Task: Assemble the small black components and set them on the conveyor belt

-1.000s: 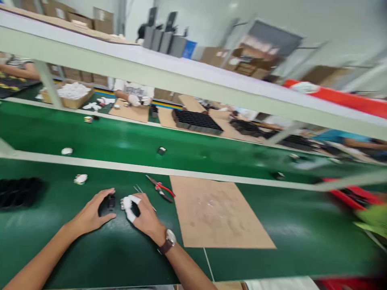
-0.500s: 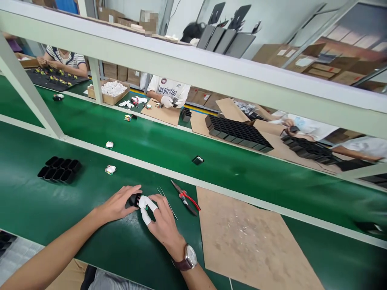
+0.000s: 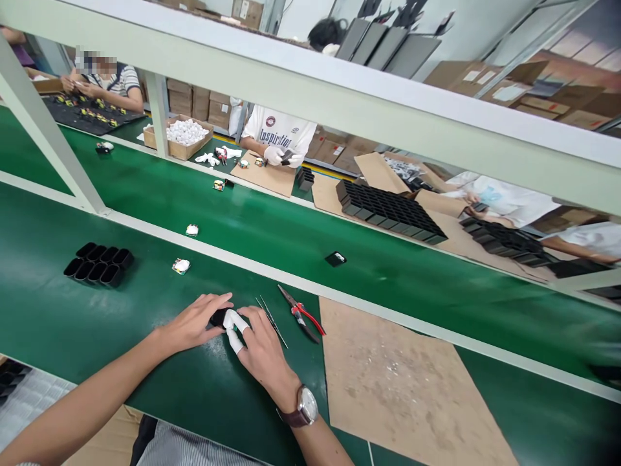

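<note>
My left hand [image 3: 194,325] is closed around a small black plastic case [image 3: 219,317] lying on its side just above the green table. From the right, my right hand [image 3: 266,355] pinches a small circuit board [image 3: 235,329] with white padding, its thumb and forefinger in white finger cots. The board's far end is at the mouth of the case, and the fingers hide how deep it sits. Tweezers [image 3: 272,323] and red-handled pliers [image 3: 301,314] lie beyond my right hand. Another circuit board with a white top [image 3: 181,266] rests on the table farther off.
Several empty black cases [image 3: 97,265] stand grouped at the left. A cardboard sheet [image 3: 388,382] covers the table at right. Past a pale rail [image 3: 252,262], a green conveyor belt [image 3: 272,226] carries boards and a black case [image 3: 336,258]. Co-workers sit across it, beneath a slanting beam.
The circuit board has come closer into the case, and the parts that showed between them are now covered. Pieces on the belt have shifted right. The view has tilted slightly.
</note>
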The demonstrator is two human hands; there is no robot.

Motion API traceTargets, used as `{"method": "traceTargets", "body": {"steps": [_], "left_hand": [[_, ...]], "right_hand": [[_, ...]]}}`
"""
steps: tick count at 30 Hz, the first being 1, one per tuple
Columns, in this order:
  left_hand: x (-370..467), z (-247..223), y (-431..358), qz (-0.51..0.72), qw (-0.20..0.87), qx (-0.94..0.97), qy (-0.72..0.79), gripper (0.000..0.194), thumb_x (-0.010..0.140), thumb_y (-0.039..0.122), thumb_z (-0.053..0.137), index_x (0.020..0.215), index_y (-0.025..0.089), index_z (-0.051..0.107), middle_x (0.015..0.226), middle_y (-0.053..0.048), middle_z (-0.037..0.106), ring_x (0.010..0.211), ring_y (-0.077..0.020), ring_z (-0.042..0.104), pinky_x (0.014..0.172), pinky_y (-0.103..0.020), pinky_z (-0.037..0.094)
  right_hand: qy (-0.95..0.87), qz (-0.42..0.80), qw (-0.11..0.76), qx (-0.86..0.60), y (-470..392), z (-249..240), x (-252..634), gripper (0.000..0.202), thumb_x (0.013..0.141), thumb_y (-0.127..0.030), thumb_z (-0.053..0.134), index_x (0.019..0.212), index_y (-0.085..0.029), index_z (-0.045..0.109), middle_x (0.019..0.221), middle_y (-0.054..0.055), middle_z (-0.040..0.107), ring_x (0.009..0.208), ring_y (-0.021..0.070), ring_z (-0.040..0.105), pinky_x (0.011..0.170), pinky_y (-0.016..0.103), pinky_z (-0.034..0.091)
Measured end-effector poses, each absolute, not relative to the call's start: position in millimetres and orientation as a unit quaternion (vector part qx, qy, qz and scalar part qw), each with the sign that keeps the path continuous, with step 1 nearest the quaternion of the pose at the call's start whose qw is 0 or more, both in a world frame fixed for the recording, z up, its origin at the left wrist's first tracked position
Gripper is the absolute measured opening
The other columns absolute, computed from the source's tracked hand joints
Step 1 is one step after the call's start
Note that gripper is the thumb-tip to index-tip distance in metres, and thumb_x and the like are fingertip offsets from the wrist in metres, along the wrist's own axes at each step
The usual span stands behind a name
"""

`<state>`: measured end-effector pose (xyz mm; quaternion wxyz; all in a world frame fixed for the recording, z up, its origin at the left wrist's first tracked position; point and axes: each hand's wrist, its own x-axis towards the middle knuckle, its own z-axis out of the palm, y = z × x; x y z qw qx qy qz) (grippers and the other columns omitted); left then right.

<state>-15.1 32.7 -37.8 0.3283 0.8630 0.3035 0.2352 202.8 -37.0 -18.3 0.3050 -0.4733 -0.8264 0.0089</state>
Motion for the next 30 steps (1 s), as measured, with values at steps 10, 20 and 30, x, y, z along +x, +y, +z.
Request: {"method": "traceTargets", "body": {"steps": [10,20,30], "left_hand": [[-14.5,-35.8,30.9,0.206,0.391,0.840,0.315,0.078,0.096,0.022,0.063,0.162,0.034,0.024,0.149,-0.005,0.059,0.138,-0.0266,0.054,0.113,-0.044,0.049],[-16.7,-38.6,35.6,0.263,0.338,0.856,0.289,0.028,0.097,0.020,0.060,0.125,0.026,0.058,0.133,-0.009,0.065,0.118,-0.0234,0.067,0.099,-0.038,0.058],[-13.3,-17.2,62.7,0.281,0.344,0.856,0.264,0.015,0.100,0.033,0.064,0.096,0.022,0.072,0.124,-0.010,0.073,0.112,-0.0237,0.072,0.096,-0.038,0.059]], "right_hand": [[-0.824,0.077,0.326,-0.457,-35.0,-16.8,208.3,0.029,0.102,-0.027,0.063,0.130,-0.021,0.059,0.124,0.012,0.065,0.113,0.0268,0.061,0.093,0.046,0.059],[-0.801,0.087,0.339,-0.485,-29.7,-25.2,212.2,0.028,0.102,-0.029,0.060,0.130,-0.024,0.062,0.125,0.011,0.064,0.115,0.0265,0.062,0.096,0.046,0.057],[-0.745,-0.050,0.295,-0.596,-26.4,-63.3,274.6,0.035,0.104,-0.030,0.050,0.136,-0.019,0.059,0.112,0.013,0.065,0.100,0.0306,0.064,0.086,0.049,0.057]]}}
